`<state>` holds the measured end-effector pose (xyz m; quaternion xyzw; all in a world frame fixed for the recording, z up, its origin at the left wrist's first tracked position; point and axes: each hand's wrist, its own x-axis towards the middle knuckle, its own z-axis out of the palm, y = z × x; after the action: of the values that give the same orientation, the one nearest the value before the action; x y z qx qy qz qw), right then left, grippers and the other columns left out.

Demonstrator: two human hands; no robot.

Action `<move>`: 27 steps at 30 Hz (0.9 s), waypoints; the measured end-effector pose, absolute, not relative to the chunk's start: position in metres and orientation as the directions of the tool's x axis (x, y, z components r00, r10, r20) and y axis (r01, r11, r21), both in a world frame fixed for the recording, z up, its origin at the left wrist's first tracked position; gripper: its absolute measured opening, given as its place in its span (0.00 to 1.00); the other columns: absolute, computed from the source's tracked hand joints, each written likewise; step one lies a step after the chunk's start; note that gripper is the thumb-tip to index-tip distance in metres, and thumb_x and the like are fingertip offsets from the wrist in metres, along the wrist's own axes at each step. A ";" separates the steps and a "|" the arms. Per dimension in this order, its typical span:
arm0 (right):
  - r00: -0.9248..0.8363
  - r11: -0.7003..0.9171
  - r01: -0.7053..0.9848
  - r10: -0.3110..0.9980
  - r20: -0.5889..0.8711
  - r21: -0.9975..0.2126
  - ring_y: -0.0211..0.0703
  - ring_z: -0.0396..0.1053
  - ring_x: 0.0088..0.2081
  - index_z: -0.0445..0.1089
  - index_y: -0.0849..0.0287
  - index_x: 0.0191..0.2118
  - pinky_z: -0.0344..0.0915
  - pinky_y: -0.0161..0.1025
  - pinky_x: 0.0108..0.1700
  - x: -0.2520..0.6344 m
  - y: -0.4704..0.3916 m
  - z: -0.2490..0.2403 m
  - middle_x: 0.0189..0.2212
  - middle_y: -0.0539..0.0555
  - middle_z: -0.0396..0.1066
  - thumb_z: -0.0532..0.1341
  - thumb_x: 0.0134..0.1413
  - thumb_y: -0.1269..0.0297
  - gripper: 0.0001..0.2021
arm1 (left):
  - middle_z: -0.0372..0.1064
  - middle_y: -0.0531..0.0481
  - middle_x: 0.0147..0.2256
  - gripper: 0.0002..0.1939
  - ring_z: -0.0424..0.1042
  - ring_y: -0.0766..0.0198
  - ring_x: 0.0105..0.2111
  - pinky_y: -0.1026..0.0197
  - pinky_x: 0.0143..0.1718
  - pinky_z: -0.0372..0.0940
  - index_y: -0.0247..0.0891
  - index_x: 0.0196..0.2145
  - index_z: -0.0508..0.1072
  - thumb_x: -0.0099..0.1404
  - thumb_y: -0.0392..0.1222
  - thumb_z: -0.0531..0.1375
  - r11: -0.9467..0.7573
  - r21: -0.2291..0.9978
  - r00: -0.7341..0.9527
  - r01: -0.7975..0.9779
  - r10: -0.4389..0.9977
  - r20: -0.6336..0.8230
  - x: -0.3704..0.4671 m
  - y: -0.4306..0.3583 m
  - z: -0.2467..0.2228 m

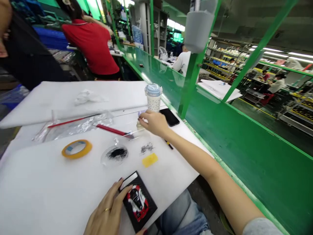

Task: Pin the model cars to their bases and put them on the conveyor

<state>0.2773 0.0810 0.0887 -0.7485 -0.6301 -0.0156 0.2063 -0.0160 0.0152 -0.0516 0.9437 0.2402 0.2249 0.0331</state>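
Observation:
A red, white and black model car (138, 202) sits on a black rectangular base (152, 203) near the table's front edge. My left hand (107, 205) grips this base, fingers along its upper left side and a thumb tip at the lower edge. Farther out, my right hand (156, 122) has its fingers closed around a small bottle (140, 125), mostly hidden, with a pale purple top. Just behind it stands a dotted cup with a blue lid (153, 98). Short black fibres fill a clear round dish (114, 154), and more loose fibres (146, 148) lie beside a yellow piece (150, 160).
A roll of yellow tape (76, 149), a red-handled tool (112, 130) and a clear plastic bag (80, 125) lie on the white table. A black phone (170, 117) is right of the cup. A green post (190, 85) rises beyond. A person in red (90, 45) sits ahead.

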 end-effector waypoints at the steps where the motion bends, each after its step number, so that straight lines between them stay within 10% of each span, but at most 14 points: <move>1: 0.185 -0.096 0.957 0.928 0.324 -0.274 0.43 0.72 0.43 0.75 0.56 0.44 0.59 0.36 0.37 0.276 0.076 0.094 0.44 0.54 0.75 0.56 0.69 0.64 0.10 | 0.56 0.33 0.65 0.47 0.68 0.38 0.57 0.44 0.48 0.70 0.42 0.62 0.56 0.46 0.56 0.66 -0.859 0.190 0.768 0.475 0.510 0.388 -0.015 0.010 -0.045; 7: 0.259 0.263 0.793 0.671 0.695 -0.549 0.41 0.68 0.32 0.73 0.55 0.32 0.62 0.39 0.34 0.256 0.009 0.093 0.31 0.51 0.71 0.61 0.64 0.60 0.09 | 0.52 0.34 0.68 0.49 0.59 0.39 0.64 0.43 0.60 0.61 0.41 0.62 0.55 0.47 0.52 0.72 -0.751 0.383 0.750 0.537 0.634 0.191 -0.008 -0.010 -0.010; 12: 0.600 0.221 0.188 0.746 0.290 -0.957 0.36 0.61 0.22 0.71 0.54 0.28 0.59 0.35 0.23 0.215 -0.070 0.029 0.24 0.49 0.68 0.66 0.56 0.63 0.07 | 0.51 0.33 0.68 0.53 0.56 0.38 0.66 0.42 0.61 0.60 0.40 0.61 0.56 0.44 0.60 0.75 -0.716 0.467 0.752 0.519 0.642 0.148 -0.008 -0.006 -0.005; 16: 0.688 0.095 -0.008 0.723 0.064 -0.995 0.32 0.58 0.20 0.73 0.55 0.28 0.56 0.31 0.21 0.192 -0.087 -0.005 0.24 0.49 0.70 0.66 0.56 0.64 0.07 | 0.50 0.33 0.68 0.55 0.55 0.39 0.66 0.43 0.61 0.60 0.39 0.61 0.57 0.43 0.62 0.75 -0.712 0.470 0.753 0.522 0.643 0.138 -0.010 -0.007 -0.004; 27: 0.665 0.023 0.129 0.739 0.104 -0.991 0.35 0.64 0.23 0.73 0.54 0.29 0.63 0.33 0.25 0.190 -0.082 -0.006 0.26 0.49 0.72 0.66 0.58 0.62 0.07 | 0.49 0.35 0.68 0.54 0.53 0.39 0.67 0.44 0.62 0.58 0.41 0.62 0.56 0.44 0.61 0.75 -0.697 0.485 0.750 0.529 0.651 0.118 -0.010 -0.007 -0.003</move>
<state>0.1905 -0.0820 -0.0056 -0.6562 -0.3309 0.2406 0.6341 -0.0097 -0.0066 -0.0029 0.9100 0.3242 0.1418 0.2159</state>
